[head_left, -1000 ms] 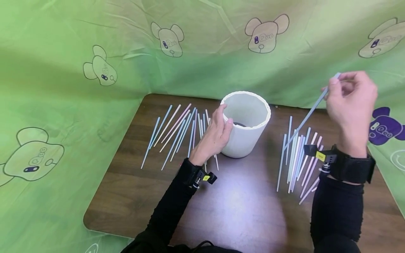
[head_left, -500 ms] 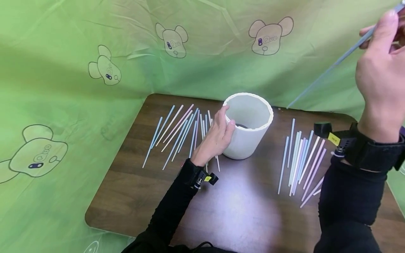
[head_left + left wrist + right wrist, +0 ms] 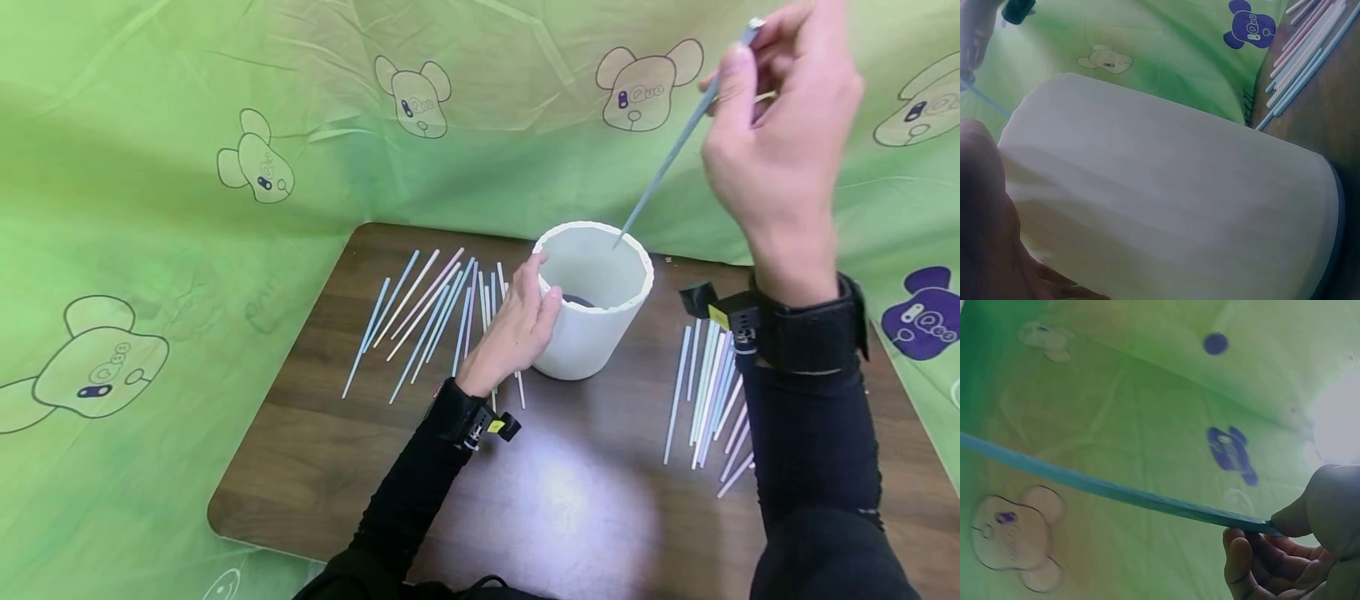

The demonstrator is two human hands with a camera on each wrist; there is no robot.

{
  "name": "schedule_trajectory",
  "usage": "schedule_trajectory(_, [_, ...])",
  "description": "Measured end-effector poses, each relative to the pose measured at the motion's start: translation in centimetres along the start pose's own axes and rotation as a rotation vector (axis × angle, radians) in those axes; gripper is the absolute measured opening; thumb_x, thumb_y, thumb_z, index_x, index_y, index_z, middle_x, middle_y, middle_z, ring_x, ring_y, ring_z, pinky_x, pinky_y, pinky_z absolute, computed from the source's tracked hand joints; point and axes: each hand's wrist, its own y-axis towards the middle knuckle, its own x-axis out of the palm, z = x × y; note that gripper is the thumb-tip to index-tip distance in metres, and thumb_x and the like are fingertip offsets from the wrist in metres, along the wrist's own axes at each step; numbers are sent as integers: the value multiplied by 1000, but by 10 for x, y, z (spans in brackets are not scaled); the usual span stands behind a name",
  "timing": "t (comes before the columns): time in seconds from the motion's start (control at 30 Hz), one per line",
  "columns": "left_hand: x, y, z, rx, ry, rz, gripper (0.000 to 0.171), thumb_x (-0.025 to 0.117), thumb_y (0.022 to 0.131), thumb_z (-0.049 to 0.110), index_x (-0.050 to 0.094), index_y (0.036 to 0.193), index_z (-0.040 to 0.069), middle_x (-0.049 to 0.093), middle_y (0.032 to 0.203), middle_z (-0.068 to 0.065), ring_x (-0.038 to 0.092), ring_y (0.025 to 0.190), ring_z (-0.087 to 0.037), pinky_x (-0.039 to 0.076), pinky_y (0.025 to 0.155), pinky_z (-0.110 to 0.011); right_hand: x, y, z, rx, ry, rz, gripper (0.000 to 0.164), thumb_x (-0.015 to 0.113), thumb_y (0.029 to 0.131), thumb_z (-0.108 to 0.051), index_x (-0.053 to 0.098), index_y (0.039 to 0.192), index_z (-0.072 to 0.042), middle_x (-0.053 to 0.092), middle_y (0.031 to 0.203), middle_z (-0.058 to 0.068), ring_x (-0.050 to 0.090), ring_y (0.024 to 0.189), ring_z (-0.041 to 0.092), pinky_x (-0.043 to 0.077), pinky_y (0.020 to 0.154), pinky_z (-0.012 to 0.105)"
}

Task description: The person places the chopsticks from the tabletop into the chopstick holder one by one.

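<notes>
Your left hand [image 3: 516,329] grips the white container [image 3: 588,342], likely for steadiness; your right hand [image 3: 783,146] pinches the blue stick [image 3: 670,161] high, leaving its lower end free.

Green sheeting [image 3: 480,187] printed with cartoon animal heads [image 3: 640,87] hangs behind a brown wood-grain table [image 3: 300,483] bearing a bright glare [image 3: 562,497].

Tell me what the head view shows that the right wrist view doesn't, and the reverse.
Only the head view: the left hand on the white container, and the brown table with a left group of sticks and a right group of sticks.

Only the right wrist view: a white glare at the right edge and a round purple dot.

Both: the right hand pinching a blue stick, and the green cloth with printed cartoon heads.
</notes>
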Motion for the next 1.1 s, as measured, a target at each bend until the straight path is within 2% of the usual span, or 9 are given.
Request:
schedule_trajectory(0.1, [0, 0, 0, 2, 2, 1, 63, 21, 106, 44, 6, 161, 18, 18, 168, -13, 35, 151, -29, 37, 121, -49, 10, -2, 7, 92, -61, -111, 9, 52, 103, -15, 54, 111, -19, 58, 88, -24, 61, 78, -6, 47, 64, 10])
schedule_trajectory(0.23, [0, 0, 1, -1, 8, 2, 61, 22, 107, 44, 5, 161, 21, 18, 167, -12, 36, 150, -29, 38, 120, -49, 22, -8, 22, 119, -152, -224, 15, 49, 105, -18, 55, 118, -14, 55, 89, -27, 57, 80, -9, 49, 73, 12])
schedule_trajectory(0.33, [1, 1, 2, -4, 8, -1, 61, 22, 107, 44, 5, 161, 22, 18, 167, -11, 37, 149, -29, 40, 119, -49, 28, -12, 34, 139, -193, -285, 22, 48, 105, -19, 54, 123, -9, 60, 95, -17, 56, 82, -8, 50, 78, 14])
schedule_trajectory(0.4, [1, 1, 2, -6, 10, -1, 60, 23, 107, 43, 5, 161, 22, 19, 167, -11, 37, 150, -29, 40, 119, -49, 32, -15, 41, 144, -205, -318, 24, 47, 105, -20, 53, 124, -6, 65, 101, -4, 56, 83, -7, 52, 80, 14])
schedule_trajectory(0.47, [1, 1, 3, -4, 15, 3, 60, 23, 107, 43, 6, 161, 21, 19, 167, -11, 38, 149, -29, 40, 119, -48, 36, -18, 48, 144, -205, -347, 24, 46, 105, -19, 52, 123, -4, 67, 105, 6, 56, 82, -6, 52, 79, 13])
schedule_trajectory(0.57, [1, 1, 3, -1, 24, 8, 60, 22, 107, 43, 6, 160, 21, 19, 167, -11, 38, 149, -29, 41, 118, -48, 42, -25, 55, 132, -205, -387, 24, 46, 105, -18, 51, 121, -1, 70, 107, 14, 55, 80, -6, 49, 75, 11])
schedule_trajectory(0.73, [1, 1, 1, 12, 21, 12, 60, 22, 106, 43, 7, 160, 20, 20, 166, -12, 39, 147, -29, 43, 116, -49, 51, -37, 64, 110, -204, -429, 25, 44, 106, -17, 49, 121, 1, 72, 104, 18, 66, 87, 13, 46, 74, 11])
schedule_trajectory(0.87, [1, 1, 0, 13, 16, 21, 61, 23, 106, 42, 8, 160, 18, 20, 166, -13, 39, 146, -30, 43, 116, -50, 58, -45, 73, 78, -204, -468, 26, 43, 106, -15, 47, 123, 4, 72, 103, 21, 69, 92, 31, 45, 75, 19])
schedule_trajectory(1.1, [2, 0, -2, 23, 24, 24, 62, 23, 107, 43, 8, 160, 16, 20, 166, -15, 38, 147, -30, 41, 118, -50, 65, -60, 88, 87, -231, -521, 24, 43, 106, -15, 46, 121, 3, 73, 105, 22, 68, 89, 37, 44, 72, 33])
